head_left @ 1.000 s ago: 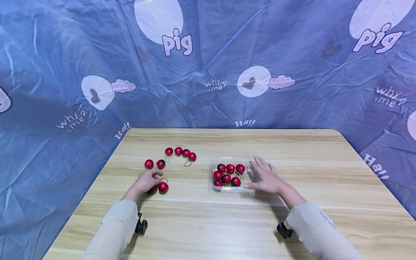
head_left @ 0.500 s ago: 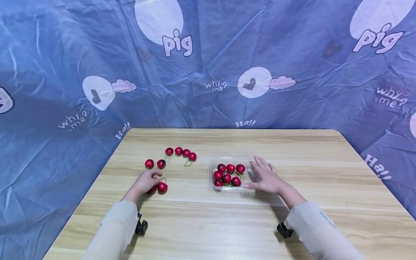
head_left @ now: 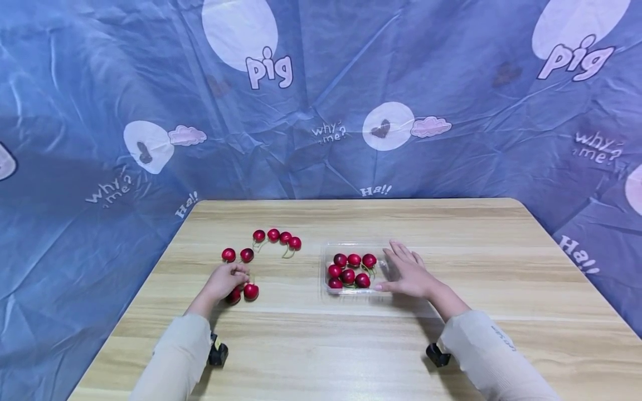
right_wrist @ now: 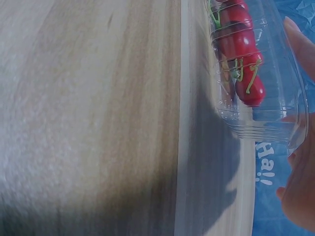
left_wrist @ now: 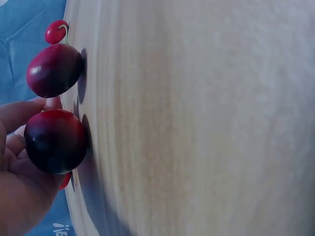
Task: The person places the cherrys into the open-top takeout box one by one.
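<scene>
In the head view my left hand (head_left: 224, 281) bends low over two cherries, its fingertips together by a stem. One red cherry (head_left: 251, 292) lies just right of the fingers; another cherry (head_left: 233, 296) is partly under the hand. The left wrist view shows a dark cherry (left_wrist: 55, 142) in front of the fingers (left_wrist: 18, 114), hiding the thumb tip. A clear plastic box (head_left: 326, 267) holds several cherries (head_left: 348, 276) with green stems. My right hand (head_left: 408, 275) rests at the box's right end, fingers extended and spread, thumb by the near corner.
Two cherries (head_left: 238, 255) lie just beyond my left hand. Several more cherries (head_left: 277, 236) sit in a curved row farther back. All rest on a wooden table (head_left: 321, 345), with a blue printed cloth (head_left: 311, 83) hanging behind its far edge.
The cherry right of my left fingers has shifted slightly. Both hands and the box stay nearly where they were; the head view has tilted a little.
</scene>
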Action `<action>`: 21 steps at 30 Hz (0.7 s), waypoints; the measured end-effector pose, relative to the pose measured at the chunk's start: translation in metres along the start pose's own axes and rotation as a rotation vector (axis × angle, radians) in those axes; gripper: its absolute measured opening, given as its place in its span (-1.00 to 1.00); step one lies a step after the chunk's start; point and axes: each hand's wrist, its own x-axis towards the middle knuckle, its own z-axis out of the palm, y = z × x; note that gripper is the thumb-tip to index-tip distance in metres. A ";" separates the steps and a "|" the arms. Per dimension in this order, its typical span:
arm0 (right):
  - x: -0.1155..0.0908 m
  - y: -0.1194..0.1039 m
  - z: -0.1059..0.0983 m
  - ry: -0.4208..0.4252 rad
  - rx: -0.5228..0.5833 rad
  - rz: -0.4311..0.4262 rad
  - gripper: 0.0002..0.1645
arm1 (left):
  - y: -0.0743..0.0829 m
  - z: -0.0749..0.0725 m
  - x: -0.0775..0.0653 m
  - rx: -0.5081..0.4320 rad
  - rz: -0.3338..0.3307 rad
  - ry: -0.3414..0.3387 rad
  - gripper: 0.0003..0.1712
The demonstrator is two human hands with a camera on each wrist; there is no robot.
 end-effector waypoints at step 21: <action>-0.001 0.000 0.002 0.049 0.019 -0.025 0.18 | 0.016 0.002 -0.004 -0.195 -0.006 -0.001 -0.79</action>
